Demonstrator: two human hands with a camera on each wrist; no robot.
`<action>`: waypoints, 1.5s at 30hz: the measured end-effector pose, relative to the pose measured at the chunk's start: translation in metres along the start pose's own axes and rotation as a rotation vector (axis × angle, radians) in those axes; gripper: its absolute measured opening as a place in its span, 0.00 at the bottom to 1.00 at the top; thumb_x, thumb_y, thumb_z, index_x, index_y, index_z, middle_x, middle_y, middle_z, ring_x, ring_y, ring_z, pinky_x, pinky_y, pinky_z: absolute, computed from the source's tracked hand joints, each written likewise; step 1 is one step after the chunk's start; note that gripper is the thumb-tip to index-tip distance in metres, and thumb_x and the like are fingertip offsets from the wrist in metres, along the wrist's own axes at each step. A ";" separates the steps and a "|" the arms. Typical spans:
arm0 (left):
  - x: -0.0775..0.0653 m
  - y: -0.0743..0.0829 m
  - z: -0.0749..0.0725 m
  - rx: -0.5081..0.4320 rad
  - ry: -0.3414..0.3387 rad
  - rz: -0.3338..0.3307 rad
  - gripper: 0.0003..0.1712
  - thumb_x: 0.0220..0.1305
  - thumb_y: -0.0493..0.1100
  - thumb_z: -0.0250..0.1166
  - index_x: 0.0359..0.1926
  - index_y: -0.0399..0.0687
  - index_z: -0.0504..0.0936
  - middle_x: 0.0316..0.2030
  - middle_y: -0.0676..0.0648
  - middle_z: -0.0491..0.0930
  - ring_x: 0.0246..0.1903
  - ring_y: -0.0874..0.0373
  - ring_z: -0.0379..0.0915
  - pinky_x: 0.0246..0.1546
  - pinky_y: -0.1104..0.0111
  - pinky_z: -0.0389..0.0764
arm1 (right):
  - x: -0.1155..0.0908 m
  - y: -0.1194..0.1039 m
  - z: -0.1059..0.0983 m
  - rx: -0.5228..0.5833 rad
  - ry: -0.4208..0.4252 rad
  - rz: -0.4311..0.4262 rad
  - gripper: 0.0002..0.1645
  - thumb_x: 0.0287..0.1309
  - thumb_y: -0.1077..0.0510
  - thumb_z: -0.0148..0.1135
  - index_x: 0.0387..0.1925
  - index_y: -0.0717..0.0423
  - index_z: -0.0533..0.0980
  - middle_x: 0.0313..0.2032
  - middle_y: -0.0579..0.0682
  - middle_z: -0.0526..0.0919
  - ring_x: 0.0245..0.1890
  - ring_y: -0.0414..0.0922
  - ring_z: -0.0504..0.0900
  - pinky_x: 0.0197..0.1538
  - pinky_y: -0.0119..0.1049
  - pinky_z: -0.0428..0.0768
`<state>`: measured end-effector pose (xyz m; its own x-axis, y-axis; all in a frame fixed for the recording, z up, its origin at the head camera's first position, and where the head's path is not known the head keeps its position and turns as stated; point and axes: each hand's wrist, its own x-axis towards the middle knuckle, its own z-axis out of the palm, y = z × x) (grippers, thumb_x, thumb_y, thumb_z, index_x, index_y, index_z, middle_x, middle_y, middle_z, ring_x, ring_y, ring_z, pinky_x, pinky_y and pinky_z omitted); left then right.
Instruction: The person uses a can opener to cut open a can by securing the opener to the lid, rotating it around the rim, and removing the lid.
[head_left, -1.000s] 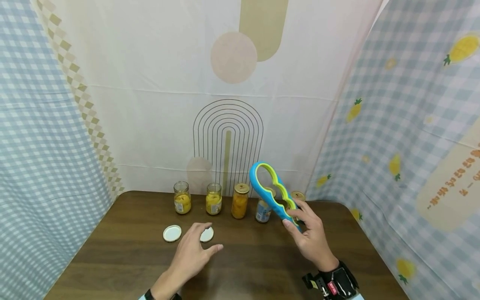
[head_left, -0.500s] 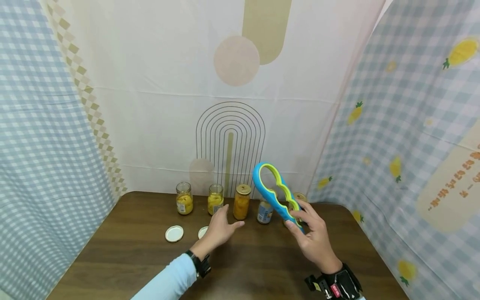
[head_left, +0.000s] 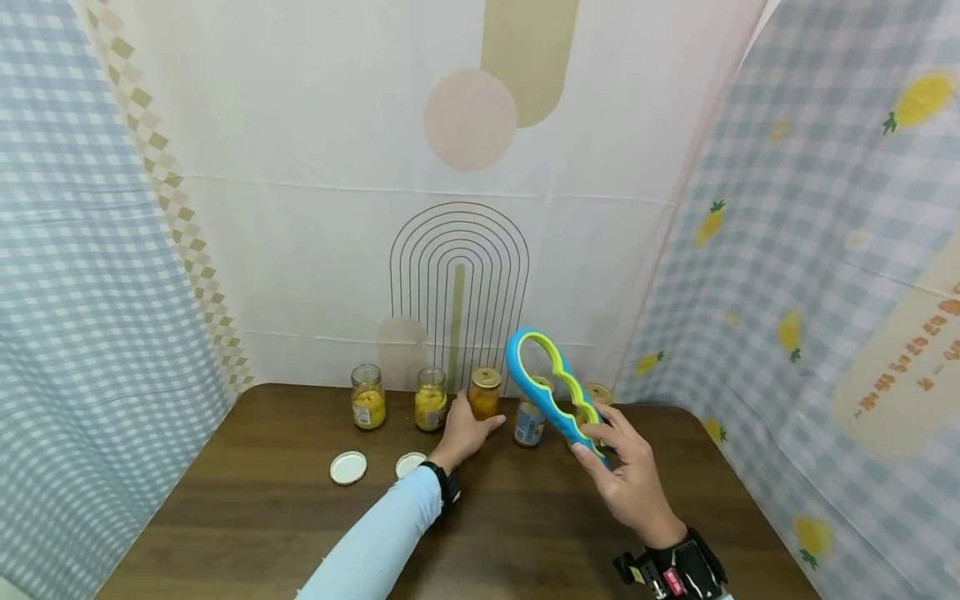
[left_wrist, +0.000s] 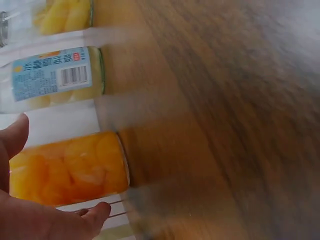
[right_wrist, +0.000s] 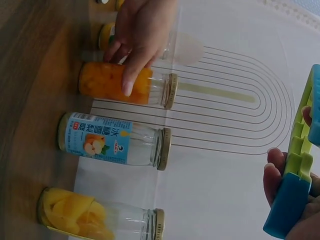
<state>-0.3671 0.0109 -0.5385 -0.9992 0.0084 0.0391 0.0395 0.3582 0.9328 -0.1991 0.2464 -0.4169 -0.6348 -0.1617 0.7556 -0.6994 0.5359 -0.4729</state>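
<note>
Your left grip is spread around the orange-filled jar, fingers to its left and thumb to its right, and it looks not to have closed yet: the left wrist view shows slivers of background between digits and glass. (Firm contact by the fingertips I can't confirm.) Your right grip pinches the blue-and-green jar opener by its near end, the looped end tilted up and to the far left.

For a good hold, you would do best to bring thumb and fingers in evenly from both sides, on the glass body and clear of the gold lid, which is on. The jar stands upright on the counter, so squeeze before lifting; a one-sided push could slide or tip it.

Mind the neighbours. The uncapped yellow-fruit jar is just beside your fingers on the left, and a nudge there might spill it. The blue-labelled jar stands on the thumb side to the right, with a little room between. Drawing the jar straight toward the near side seems the cleanest path.

Hold the opener high over the right of the row; it covers part of the far-right jar in the head view (easy to clip what you can't see). Nearer you, keep your left forearm off the right white lid, which lies just beside your wrist.
</note>
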 end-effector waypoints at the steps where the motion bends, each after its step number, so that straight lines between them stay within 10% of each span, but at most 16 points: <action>1: 0.007 -0.007 0.006 -0.004 0.014 0.010 0.60 0.64 0.52 0.79 0.83 0.36 0.53 0.79 0.29 0.62 0.79 0.33 0.60 0.79 0.38 0.64 | -0.001 0.000 0.000 -0.003 -0.004 0.008 0.21 0.58 0.74 0.73 0.46 0.48 0.86 0.63 0.58 0.83 0.56 0.43 0.84 0.55 0.17 0.79; 11: 0.020 -0.016 0.023 0.015 0.084 0.032 0.45 0.70 0.50 0.74 0.78 0.40 0.62 0.69 0.35 0.75 0.71 0.37 0.72 0.73 0.41 0.73 | -0.004 0.000 0.001 0.014 -0.003 0.012 0.21 0.58 0.74 0.72 0.47 0.48 0.87 0.64 0.60 0.82 0.58 0.41 0.83 0.56 0.16 0.77; 30: -0.008 -0.001 0.004 -0.017 0.127 0.099 0.40 0.67 0.52 0.76 0.72 0.43 0.70 0.62 0.39 0.80 0.64 0.41 0.78 0.68 0.41 0.77 | -0.005 -0.005 0.003 0.019 -0.021 0.009 0.21 0.60 0.73 0.72 0.47 0.46 0.86 0.65 0.58 0.81 0.59 0.35 0.81 0.56 0.18 0.79; 45: -0.089 0.053 -0.055 0.011 -0.065 0.216 0.38 0.73 0.57 0.70 0.75 0.49 0.66 0.66 0.38 0.75 0.68 0.42 0.74 0.69 0.43 0.77 | -0.006 -0.006 -0.005 0.038 -0.013 0.007 0.22 0.59 0.75 0.71 0.48 0.49 0.86 0.65 0.60 0.81 0.58 0.37 0.82 0.55 0.17 0.79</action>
<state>-0.2755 -0.0222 -0.4724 -0.9659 0.1457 0.2141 0.2528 0.3514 0.9015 -0.1896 0.2486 -0.4160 -0.6439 -0.1693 0.7462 -0.7069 0.5048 -0.4954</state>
